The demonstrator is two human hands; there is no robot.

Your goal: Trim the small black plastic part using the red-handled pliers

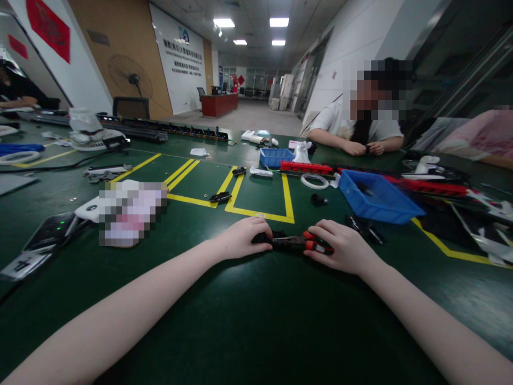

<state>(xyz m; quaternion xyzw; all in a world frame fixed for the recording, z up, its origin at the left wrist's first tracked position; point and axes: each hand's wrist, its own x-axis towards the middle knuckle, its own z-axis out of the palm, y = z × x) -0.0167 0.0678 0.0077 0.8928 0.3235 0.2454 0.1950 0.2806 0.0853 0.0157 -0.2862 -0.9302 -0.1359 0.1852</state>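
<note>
My left hand is closed on a small black part just above the green table. Red-and-black pliers are gripped in my right hand, their jaws pointing left and meeting the black part between my hands. How the jaws touch the part is too small to tell. Beyond my hands, two more black parts lie near yellow tape lines.
A blue tray and black pieces are at the right. A smaller blue tray and a tape roll lie farther back. Phones are at the left. A person sits across the table.
</note>
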